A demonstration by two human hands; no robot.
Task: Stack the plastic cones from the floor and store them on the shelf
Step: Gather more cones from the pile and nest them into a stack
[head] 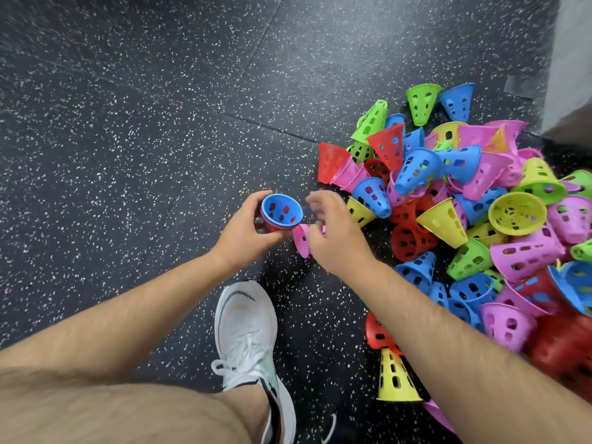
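My left hand [245, 230] grips a short stack of cones [282, 213], blue on top with red under it, open end facing up. Just to its right, my right hand [333, 233] holds a pink cone [301, 239] by its rim; most of that cone is hidden behind the hand. A big heap of perforated plastic cones [474, 206] in blue, pink, red, green and yellow lies on the floor to the right. A yellow cone [396, 378] stands upright near my right forearm. The shelf is not in view.
The floor [144, 139] is dark speckled rubber tiling. My white sneaker [248, 341] and bare knee are at the bottom centre. A grey wall or panel base [567, 75] stands at the top right, behind the heap.
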